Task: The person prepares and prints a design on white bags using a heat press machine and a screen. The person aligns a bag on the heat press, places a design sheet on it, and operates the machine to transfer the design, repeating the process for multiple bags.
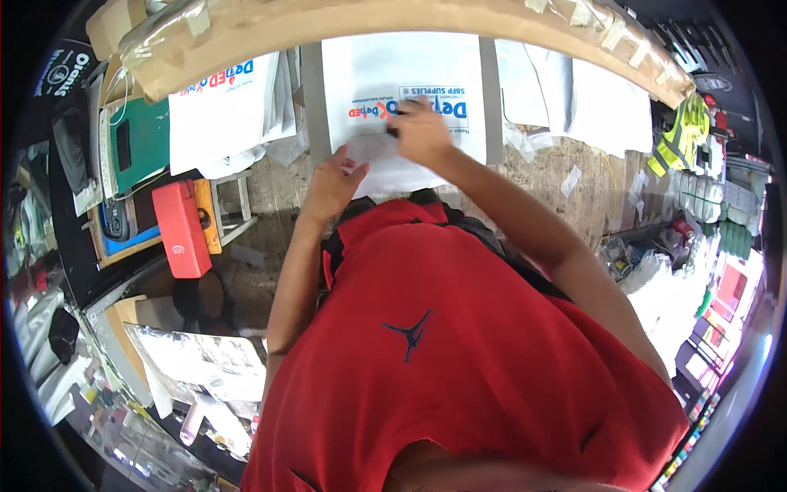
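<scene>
A white sheet [402, 66] with blue and red print lies flat on a grey board [492, 98] in front of me. Over the print, my right hand [425, 135] is closed round a small dark tool [393, 129], whose kind is lost in motion blur. My left hand [334, 184] rests at the sheet's near left corner. Its fingertips touch the sheet and the thumb stands apart from them.
More printed white sheets [217, 123] hang or lie to the left, and plain white ones [607, 107] to the right. A taped cardboard roll or beam [393, 20] crosses the far side. At left sit a red case [180, 230] and a green board [139, 143]; a yellow vest [684, 135] hangs right.
</scene>
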Demonstrator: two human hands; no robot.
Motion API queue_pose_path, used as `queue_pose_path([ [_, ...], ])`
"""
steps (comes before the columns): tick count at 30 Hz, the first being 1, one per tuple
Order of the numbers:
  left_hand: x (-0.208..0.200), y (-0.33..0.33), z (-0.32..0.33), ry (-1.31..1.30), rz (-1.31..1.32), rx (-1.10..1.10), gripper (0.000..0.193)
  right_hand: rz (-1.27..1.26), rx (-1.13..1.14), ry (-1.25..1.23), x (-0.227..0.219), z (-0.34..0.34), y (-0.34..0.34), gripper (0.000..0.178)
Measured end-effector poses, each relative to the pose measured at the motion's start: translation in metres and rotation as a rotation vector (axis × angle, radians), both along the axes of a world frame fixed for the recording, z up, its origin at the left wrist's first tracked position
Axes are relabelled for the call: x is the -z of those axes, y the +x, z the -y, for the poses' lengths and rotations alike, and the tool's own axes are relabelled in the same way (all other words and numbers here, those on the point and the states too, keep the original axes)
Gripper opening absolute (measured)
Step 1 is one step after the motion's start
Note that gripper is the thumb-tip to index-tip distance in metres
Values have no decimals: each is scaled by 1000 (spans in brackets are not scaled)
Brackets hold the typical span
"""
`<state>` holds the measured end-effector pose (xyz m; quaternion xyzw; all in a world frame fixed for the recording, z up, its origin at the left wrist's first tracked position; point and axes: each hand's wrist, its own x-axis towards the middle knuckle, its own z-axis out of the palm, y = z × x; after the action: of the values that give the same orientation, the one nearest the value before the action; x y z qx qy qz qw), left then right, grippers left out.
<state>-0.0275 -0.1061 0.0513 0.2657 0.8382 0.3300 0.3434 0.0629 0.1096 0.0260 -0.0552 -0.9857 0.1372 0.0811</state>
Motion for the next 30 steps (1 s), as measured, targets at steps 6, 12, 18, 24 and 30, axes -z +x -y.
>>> queue_pose_path([
  [6, 22, -11, 8, 136, 226, -125, 58, 52, 164, -43, -15, -82, 85, 16],
  [12, 13, -9, -2, 175, 240, -198, 52, -103, -64, -53, 14, 8, -7, 13],
  [18, 14, -14, -4, 79, 236, -140, 46, 103, -91, -11, 8, 31, -84, 16],
  [24, 13, -13, 2, 73, 219, -201, 42, 8, 299, -56, 2, -89, 15, 18],
  [30, 15, -11, -7, 123, 299, -257, 39, -176, 247, -81, 13, -54, -11, 16],
])
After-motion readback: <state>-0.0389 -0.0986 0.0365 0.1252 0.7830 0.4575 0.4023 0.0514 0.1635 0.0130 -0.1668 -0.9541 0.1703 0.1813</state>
